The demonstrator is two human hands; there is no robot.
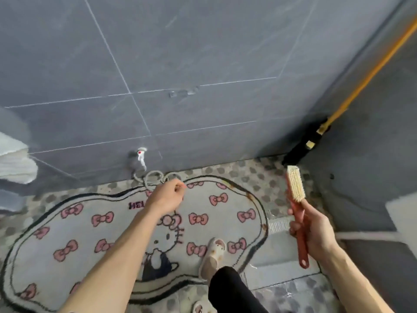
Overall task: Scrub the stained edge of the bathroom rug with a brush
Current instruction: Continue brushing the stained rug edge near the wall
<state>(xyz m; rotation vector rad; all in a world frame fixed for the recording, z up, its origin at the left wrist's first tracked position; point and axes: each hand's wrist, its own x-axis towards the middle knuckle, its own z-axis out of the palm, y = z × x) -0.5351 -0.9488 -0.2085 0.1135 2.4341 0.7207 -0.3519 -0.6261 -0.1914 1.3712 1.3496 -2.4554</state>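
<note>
Gripping the brush by its red handle in the right hand, fingers wrapped tight round the shaft, up in the air just past the right edge of the rug, not yet touching the pile; bristle head toward the rug's far side, bristles turned left toward the rug, long axis running roughly near-to-far alongside that right border. Rusty brown stains on the dark outline at the rug's far-right curve, another blotch further along the same right border, so below and left of the bristles, close to the brush hand. Left hand over the rug's far edge, fingers curled in, cannot tell whether pinching anything; farther from the stains than the brush hand. Slippered foot planted on the rug's right half, near the stained border. Coiled hose just beyond the rug's far edge, tap on the wall above it, mop leaning in the corner beyond the rug's far-right end. Likely next: crouch, tip bristles down, lower leftward onto the stained border, probably stroke along the edge line, not across it
</note>
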